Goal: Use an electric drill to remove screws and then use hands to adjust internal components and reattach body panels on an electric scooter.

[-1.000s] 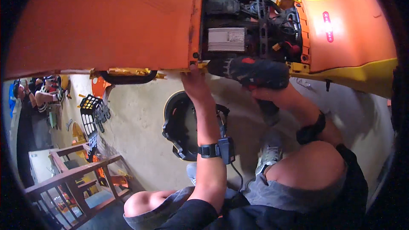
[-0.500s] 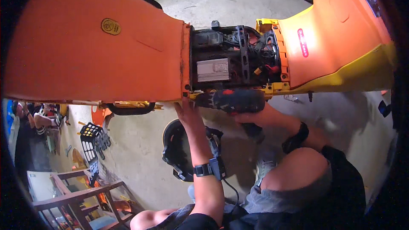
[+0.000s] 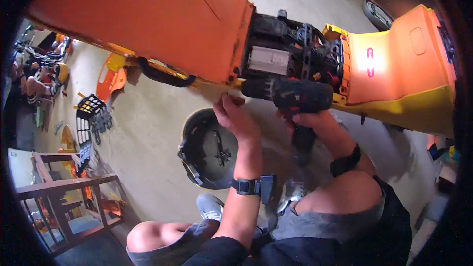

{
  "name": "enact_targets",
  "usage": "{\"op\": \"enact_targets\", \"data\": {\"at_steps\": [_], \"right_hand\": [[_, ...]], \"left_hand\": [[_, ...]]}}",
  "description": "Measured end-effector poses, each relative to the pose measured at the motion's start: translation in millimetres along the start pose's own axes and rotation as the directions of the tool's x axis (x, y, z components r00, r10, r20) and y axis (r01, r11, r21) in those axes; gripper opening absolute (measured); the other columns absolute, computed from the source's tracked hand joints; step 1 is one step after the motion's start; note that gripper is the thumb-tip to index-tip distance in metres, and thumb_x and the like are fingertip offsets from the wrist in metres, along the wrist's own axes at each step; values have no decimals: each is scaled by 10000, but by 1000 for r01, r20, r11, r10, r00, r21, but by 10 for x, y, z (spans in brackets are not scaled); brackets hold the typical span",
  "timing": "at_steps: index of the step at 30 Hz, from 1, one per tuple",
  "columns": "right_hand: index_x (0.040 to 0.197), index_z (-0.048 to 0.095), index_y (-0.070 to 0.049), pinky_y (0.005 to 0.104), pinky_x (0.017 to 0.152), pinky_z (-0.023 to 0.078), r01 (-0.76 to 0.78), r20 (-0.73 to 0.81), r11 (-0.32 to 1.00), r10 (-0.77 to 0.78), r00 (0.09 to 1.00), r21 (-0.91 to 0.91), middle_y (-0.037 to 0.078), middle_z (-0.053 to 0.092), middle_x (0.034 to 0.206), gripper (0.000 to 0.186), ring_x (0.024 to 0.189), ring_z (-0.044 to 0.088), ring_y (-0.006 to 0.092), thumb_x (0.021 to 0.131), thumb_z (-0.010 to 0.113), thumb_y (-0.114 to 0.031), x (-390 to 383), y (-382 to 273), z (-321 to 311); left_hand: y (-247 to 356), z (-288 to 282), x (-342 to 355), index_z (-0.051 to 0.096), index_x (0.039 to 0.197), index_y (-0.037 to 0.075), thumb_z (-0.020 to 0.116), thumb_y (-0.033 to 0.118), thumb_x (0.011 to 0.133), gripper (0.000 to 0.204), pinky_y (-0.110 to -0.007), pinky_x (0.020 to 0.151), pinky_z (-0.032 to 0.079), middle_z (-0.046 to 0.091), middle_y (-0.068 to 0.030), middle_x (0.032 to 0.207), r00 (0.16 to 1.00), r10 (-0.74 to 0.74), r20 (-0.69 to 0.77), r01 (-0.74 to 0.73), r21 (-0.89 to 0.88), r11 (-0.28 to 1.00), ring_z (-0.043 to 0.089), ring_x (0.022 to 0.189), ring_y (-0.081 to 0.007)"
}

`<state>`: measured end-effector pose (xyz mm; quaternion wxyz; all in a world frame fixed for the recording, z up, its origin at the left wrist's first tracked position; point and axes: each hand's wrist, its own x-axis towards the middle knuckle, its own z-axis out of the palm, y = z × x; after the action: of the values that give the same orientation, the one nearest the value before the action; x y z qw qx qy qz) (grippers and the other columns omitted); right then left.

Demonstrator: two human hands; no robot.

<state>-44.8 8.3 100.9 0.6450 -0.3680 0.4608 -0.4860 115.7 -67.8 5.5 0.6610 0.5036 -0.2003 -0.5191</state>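
Across my view lies an orange body panel (image 3: 192, 29) joined to a second orange panel (image 3: 404, 66) with yellow trim, with an exposed bay between them holding a silver box (image 3: 268, 60), wires and a black frame. My right hand (image 3: 308, 123) grips a black-and-red cordless drill (image 3: 300, 96) just below the bay, its front pointing left at the panel's lower edge. My left hand (image 3: 236, 118) is below that edge, fingers curled together left of the drill's chuck; what they pinch, if anything, is too small to make out.
On the floor are a dark round shell (image 3: 202, 162), a black grille piece (image 3: 88, 116) and orange-yellow parts (image 3: 111, 76). A wooden frame (image 3: 69, 189) stands lower left. Another person (image 3: 37, 86) sits among clutter at far left. A tire (image 3: 374, 15) lies at back right.
My left hand has dropped away from the panel edge, fingers now curled. The drill stays in my right hand. My view has shifted, showing more floor and clutter at the left.
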Motion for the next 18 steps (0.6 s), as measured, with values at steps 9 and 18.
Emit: {"op": "enact_targets", "data": {"at_steps": [9, 18], "right_hand": [[1383, 463, -74, 350, 1049, 409, 62, 21, 993, -61, 998, -97, 38, 571, 1295, 760, 1207, 504, 146, 711, 818, -94, -3, 48, -14], [1332, 526, -73, 352, 972, 469, 142, -225, 949, -209, 952, -281, 40, 603, 1226, 637, 1104, 572, 170, 742, 765, -51, -49, 276, -57]], "left_hand": [[602, 424, -584, 507, 1251, 46, 300, 641, 969, 691, -443, 993, 454, 578, -140, 1254, 780, -211, 589, 555, -497, 667, 562, 1145, -261], [373, 348, -457, 602, 1125, -2, 414, 483, 1005, 534, -320, 916, 456, 642, -88, 1048, 802, -204, 561, 468, -381, 797, 611, 980, -173]]}}
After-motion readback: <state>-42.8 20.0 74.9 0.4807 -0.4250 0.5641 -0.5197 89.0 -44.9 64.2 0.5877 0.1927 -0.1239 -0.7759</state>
